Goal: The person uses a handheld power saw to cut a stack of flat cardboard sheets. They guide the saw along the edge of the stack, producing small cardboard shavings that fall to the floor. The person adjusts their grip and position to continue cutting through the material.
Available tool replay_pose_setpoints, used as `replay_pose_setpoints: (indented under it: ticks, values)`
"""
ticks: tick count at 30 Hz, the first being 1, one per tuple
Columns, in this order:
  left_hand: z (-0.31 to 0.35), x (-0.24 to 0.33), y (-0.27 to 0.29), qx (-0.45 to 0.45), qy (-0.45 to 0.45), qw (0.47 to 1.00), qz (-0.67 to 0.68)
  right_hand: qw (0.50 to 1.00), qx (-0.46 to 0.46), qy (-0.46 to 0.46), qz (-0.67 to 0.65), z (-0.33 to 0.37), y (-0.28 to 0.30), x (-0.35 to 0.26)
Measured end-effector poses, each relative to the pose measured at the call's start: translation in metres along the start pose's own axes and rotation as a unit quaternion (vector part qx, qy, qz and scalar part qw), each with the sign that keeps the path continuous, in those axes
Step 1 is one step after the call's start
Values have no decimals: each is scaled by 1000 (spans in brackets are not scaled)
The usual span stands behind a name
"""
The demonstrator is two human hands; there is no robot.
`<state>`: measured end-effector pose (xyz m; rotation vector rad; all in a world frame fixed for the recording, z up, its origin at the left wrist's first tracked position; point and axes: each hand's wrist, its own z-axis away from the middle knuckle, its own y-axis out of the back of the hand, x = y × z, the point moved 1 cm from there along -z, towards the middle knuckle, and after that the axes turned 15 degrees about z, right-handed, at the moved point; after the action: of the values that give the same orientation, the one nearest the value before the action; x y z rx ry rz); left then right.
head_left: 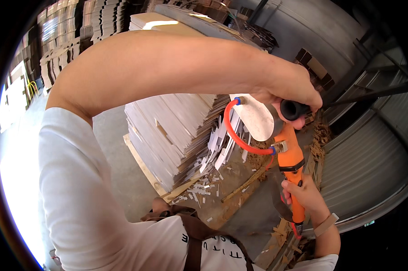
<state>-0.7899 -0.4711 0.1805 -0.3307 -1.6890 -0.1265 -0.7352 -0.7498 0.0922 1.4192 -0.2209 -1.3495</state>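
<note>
Both my hands hold an orange air-powered tool [289, 158] with a red hose [232, 128] looping from its side to a fitting by a pale oval plate [254, 118]. Stretched across the upper view, my left arm ends in my left hand [303, 88], closed around the tool's black side handle [292, 109]. Lower down, my right hand [309, 197] wraps around the narrower rear body. Beyond the tool stands a tall stack of white cardboard sheets [161, 131] with ragged edges, partly hidden behind my left arm. The tool's working end is hidden.
The stack rests on a wooden pallet [143, 168]. White scraps [199, 192] litter the floor beside it, with brown cardboard waste [321, 135] farther right. A curved corrugated metal surface [371, 158] lies at the right. More cardboard stacks [61, 27] stand at the back left.
</note>
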Motion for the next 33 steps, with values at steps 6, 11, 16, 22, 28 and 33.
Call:
replay_pose_setpoints:
  ticks: [6,11,16,22,28,33]
  values:
    - [24,3,-9,52,39,992,-109,999,-34,-6,35,11,-6,-3]
    - [33,27,-9,6,-7,994,-106,996,85,-23,-10,28,-20,-26]
    - [44,54,21,-85,-8,976,-199,986,156,-56,-21,45,-44,-68]
    - [46,51,57,-133,-15,975,-177,973,179,-136,-53,63,-80,-116]
    - [52,46,78,-192,-15,976,-98,970,167,-170,-54,68,-103,-135]
    - [64,58,84,-218,-35,965,-141,968,184,-156,-64,67,-111,-135]
